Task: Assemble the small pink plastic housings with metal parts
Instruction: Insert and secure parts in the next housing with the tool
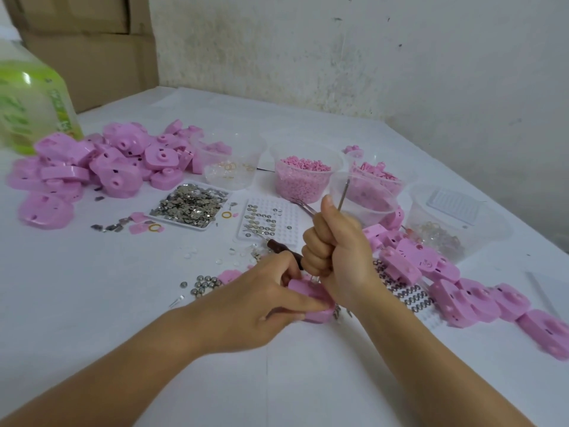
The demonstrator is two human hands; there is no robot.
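Note:
My left hand (pixel 264 298) holds a small pink housing (pixel 311 295) down on the white table, fingers and thumb curled round its sides. My right hand (pixel 334 245) stands in a fist directly above it, gripping metal tweezers (pixel 341 195) upright; their upper ends stick out above the thumb and the lower tip meets the housing's top. A dark-handled screwdriver (pixel 281 246) lies just behind my hands. Small round metal discs (pixel 204 285) lie loose to the left of the housing.
A pile of pink housings (pixel 101 167) lies at the far left, another row (pixel 462 291) at the right. A tray of metal plates (pixel 191 204), a white pegged tray (pixel 271 223) and several clear cups (pixel 303 174) stand behind. Springs (pixel 412 295) lie at right; a green bottle (pixel 34 103) stands at far left.

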